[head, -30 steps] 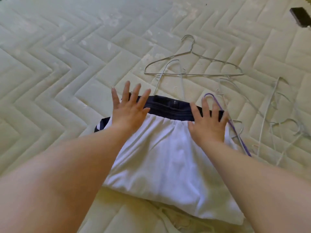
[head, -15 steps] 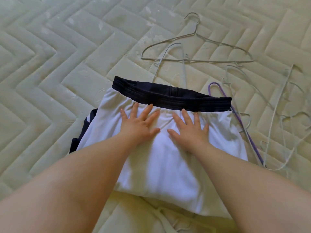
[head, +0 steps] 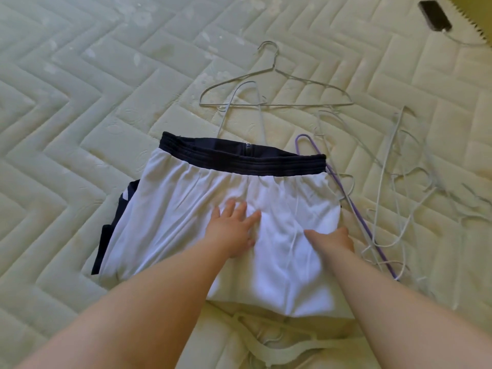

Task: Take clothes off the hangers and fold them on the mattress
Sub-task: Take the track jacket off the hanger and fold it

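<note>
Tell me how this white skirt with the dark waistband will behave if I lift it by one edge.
The white skirt will probably go floppy and unfold: its thin cloth wrinkles around the left hand. It looks light, lying flat on the mattress. The gathered dark waistband likely hangs heavier.

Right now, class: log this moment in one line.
left hand: flat on white garment | right hand: at garment's right edge, grip unclear | hangers: on mattress

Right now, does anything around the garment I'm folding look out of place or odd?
Yes. The purple hanger lies partly under the right corner of the white garment, so a fold there could catch it. Dark fabric also sticks out unevenly past the garment's left edge.
</note>
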